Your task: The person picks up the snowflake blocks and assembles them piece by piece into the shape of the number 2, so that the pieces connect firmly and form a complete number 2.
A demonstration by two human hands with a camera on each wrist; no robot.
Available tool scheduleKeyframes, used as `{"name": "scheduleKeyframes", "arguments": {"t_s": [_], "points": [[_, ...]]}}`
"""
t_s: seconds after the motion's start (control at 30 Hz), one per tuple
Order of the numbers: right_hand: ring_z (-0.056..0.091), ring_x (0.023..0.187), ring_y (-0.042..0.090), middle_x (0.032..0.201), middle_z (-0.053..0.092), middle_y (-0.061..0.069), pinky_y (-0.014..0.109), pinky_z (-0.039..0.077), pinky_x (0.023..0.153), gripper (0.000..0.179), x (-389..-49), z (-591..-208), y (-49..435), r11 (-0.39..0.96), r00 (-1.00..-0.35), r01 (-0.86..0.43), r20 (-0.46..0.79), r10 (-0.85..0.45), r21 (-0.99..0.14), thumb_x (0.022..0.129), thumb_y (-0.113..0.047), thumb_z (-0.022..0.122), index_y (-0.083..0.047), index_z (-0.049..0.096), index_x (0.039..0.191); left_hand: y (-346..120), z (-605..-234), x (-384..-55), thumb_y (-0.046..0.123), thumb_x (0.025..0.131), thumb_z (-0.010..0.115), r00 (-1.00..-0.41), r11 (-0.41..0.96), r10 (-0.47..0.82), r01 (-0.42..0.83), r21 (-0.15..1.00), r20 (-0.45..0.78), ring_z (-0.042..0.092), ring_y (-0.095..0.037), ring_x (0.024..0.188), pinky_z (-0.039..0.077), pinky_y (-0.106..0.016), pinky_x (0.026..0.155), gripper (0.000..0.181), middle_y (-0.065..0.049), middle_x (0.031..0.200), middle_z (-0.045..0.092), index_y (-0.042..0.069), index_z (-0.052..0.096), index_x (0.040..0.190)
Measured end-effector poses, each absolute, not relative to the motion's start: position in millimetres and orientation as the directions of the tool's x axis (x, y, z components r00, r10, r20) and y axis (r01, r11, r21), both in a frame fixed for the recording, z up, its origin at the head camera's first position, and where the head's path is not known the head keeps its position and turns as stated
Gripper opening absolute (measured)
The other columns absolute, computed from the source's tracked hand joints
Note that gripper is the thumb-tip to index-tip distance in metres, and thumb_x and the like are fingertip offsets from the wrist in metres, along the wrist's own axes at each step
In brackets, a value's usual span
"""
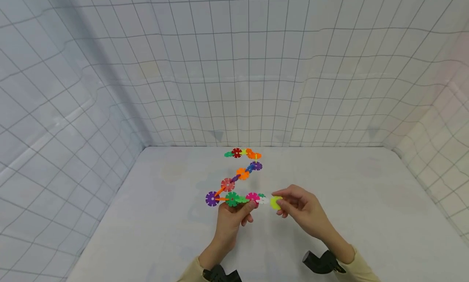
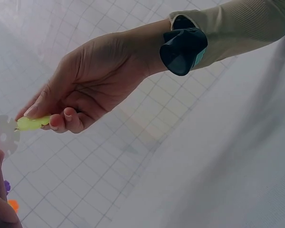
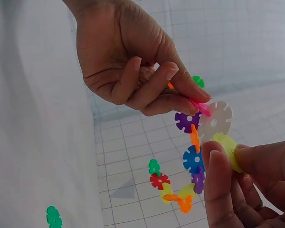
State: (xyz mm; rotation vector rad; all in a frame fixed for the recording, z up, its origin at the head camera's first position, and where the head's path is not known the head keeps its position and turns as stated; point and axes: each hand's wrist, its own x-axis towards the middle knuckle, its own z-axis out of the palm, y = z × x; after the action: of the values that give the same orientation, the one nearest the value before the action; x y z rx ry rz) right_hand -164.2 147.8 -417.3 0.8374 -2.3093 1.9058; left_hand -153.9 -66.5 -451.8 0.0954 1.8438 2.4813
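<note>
A zigzag chain of colourful notched plastic discs, snowflake-style building pieces, stretches away from my hands in the head view. My left hand [image 1: 231,223] pinches the chain's near end at a pink disc [image 1: 252,197]. Beyond that disc sits a white disc [image 3: 215,121], seen face-on in the right wrist view. Between thumb and fingers my right hand [image 1: 305,210] pinches a yellow disc [image 1: 276,202]. In both wrist views the yellow disc's edge is right at the white disc's rim. At the chain's left bend is a purple disc [image 1: 212,199].
The chain's far end holds a red disc [image 1: 236,153] and a green disc [image 1: 229,154]. A separate green piece [image 3: 53,216] lies on the white table [image 1: 165,233]. White walls with a dark grid [image 1: 249,70] enclose the table's back and sides.
</note>
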Motion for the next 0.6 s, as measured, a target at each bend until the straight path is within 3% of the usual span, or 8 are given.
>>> {"name": "scheduleKeyframes", "arguments": {"t_s": [0.2, 0.43, 0.6], "points": [[0.065, 0.063, 0.018, 0.08, 0.061, 0.007, 0.035, 0.054, 0.054, 0.021, -163.4, -420.9, 145.6, 0.103, -0.84, -0.466, 0.403, -0.364, -0.879, 0.088, 0.005, 0.063, -0.001, 0.062, 0.107, -65.7, -448.7, -152.3, 0.018, 0.087, 0.071, -0.996, -0.27, 0.091, -0.01, 0.963, 0.015, 0.054, -0.015, 0.05, 0.037, -0.02, 0.047, 0.029, -0.013, 0.084, 0.07, -0.006, 0.064, 0.101], [0.064, 0.061, 0.016, 0.076, 0.064, 0.01, 0.032, 0.053, 0.052, 0.019, -159.6, -419.1, 139.5, 0.097, -0.819, -0.52, 0.464, -0.337, -0.849, 0.084, 0.016, 0.061, 0.002, 0.059, 0.097, -66.3, -448.3, -151.8, 0.015, 0.087, 0.071, -0.995, -0.274, 0.102, -0.006, 0.962, 0.023, 0.048, -0.012, 0.046, 0.038, -0.02, 0.046, 0.027, -0.01, 0.084, 0.07, -0.001, 0.06, 0.105], [0.062, 0.059, 0.015, 0.074, 0.064, 0.011, 0.032, 0.054, 0.052, 0.018, -152.9, -406.6, 131.9, 0.106, -0.812, -0.547, 0.496, -0.309, -0.83, 0.08, 0.021, 0.061, 0.005, 0.057, 0.089, -66.5, -449.2, -152.7, 0.011, 0.086, 0.071, -0.992, -0.273, 0.109, 0.025, 0.962, 0.057, 0.042, -0.009, 0.042, 0.033, -0.02, 0.043, 0.024, -0.011, 0.084, 0.071, -0.003, 0.059, 0.101]]}}
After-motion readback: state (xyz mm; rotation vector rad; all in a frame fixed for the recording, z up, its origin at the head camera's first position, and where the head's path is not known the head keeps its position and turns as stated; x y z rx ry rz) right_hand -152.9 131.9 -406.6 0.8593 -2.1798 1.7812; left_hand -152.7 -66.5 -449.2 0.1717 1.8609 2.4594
